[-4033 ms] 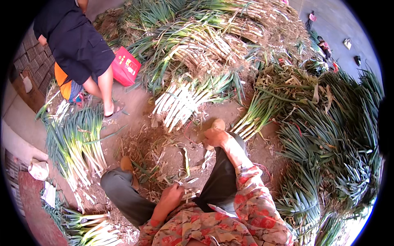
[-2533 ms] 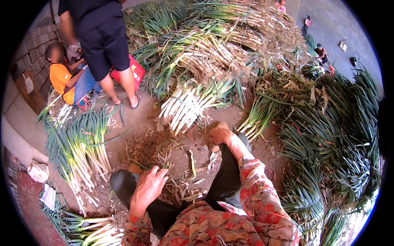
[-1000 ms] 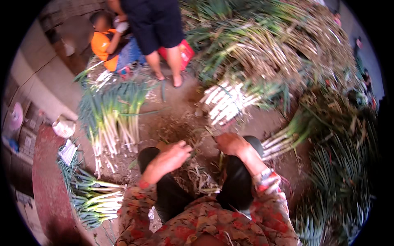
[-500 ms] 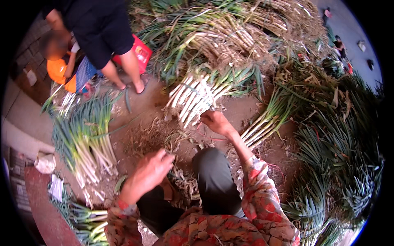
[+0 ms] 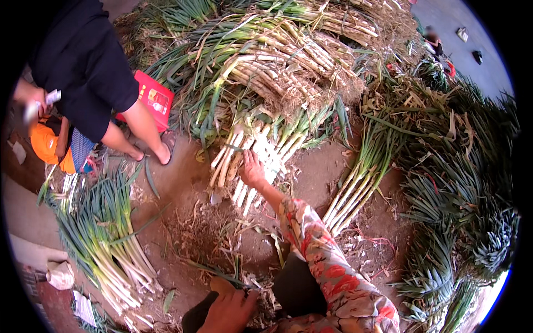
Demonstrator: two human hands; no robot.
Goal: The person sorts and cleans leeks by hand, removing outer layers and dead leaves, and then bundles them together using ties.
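My right hand reaches forward onto a pile of trimmed green onions with long white stalks. Its fingers are stretched out and touch the stalks at the pile's near left side; none are lifted. Low in the picture, close to my knees, is my left hand. Its fingers are loosely bent and a little apart, with nothing visible in them. Beyond my right hand lies a large heap of untrimmed green onions with brown roots and dry leaves.
A sorted row of green onions lies on the left, a smaller bunch on the right. Dark green leaves fill the far right. A person in dark shorts stands near a red box; another in orange sits behind.
My right hand has moved left and opened out onto the white stalks. My left hand has drawn back toward the lower edge. The view has shifted, and the standing person appears farther left.
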